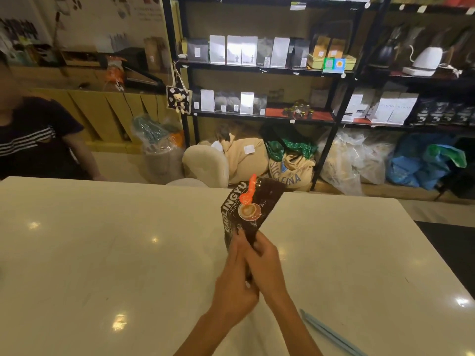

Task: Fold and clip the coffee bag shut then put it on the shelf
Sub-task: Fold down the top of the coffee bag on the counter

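Two hands, left (235, 286) and right (264, 263), grip the bag (250, 211) (orange clip (248, 191) attached) above the counter (102, 253).

Coffee bag (250, 209) up over the counter (102, 253), clip (331, 334) lying near right, shelf (259, 70) behind, sacks (290, 165) underneath.

Glossy cream surface (108, 253) fills the foreground, with ceiling lights reflected as bright spots. Pale tiled floor (120, 163) behind it. Black metal shelving (336, 109) along the back wall, stocked with white, grey and black pouches (241, 50), a white kettle (426, 60) at upper right. Burlap sacks (290, 168) and clear plastic bags (354, 160) on the floor beneath. Wooden counter (108, 109) at left, posters on the wall (102, 16) above.
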The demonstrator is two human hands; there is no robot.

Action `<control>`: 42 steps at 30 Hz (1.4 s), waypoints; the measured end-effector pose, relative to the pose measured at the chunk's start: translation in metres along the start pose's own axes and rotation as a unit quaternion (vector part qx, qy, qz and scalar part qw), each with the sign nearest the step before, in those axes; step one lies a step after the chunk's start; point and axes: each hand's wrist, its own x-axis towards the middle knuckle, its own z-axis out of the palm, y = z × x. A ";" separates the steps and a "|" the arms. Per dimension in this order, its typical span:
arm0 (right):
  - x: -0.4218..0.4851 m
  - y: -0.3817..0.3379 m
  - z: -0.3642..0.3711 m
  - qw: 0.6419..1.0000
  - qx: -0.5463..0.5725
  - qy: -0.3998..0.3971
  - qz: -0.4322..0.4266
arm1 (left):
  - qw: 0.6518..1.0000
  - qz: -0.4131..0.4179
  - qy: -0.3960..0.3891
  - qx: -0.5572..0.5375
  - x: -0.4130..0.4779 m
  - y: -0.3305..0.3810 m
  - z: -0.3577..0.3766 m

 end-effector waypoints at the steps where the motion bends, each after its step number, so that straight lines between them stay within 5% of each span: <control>1: 0.001 0.003 -0.004 1.000 -0.001 0.028 -0.009 | 1.000 0.018 -0.011 -0.006 -0.003 -0.003 -0.002; 7: 0.011 0.022 -0.042 0.999 0.028 0.016 0.003 | 0.985 -0.005 0.166 -0.041 0.015 -0.015 -0.044; 12: 0.006 0.029 -0.044 0.998 -0.041 -0.043 -0.015 | 0.991 0.034 0.031 -0.125 0.033 -0.010 -0.057; 20: 0.004 0.027 -0.047 0.996 -0.063 0.040 -0.043 | 0.996 0.056 0.030 -0.067 0.036 -0.014 -0.060; 25: 0.001 0.031 -0.056 0.993 -0.109 -0.015 -0.049 | 0.996 0.049 0.034 -0.064 0.035 -0.014 -0.059; 28: 0.003 0.036 -0.062 0.987 -0.153 0.018 -0.053 | 0.996 0.066 0.016 -0.050 0.034 -0.015 -0.057; 35: 0.004 0.040 -0.066 0.973 -0.172 0.108 -0.108 | 0.992 0.061 0.104 -0.034 0.040 -0.019 -0.048; 38: 0.003 0.040 -0.068 0.985 -0.113 0.117 -0.062 | 0.990 -0.004 0.119 -0.070 0.037 -0.021 -0.043; 42: -0.003 0.044 -0.051 0.995 0.007 0.098 0.025 | 0.958 -0.128 0.048 -0.250 0.028 -0.014 -0.030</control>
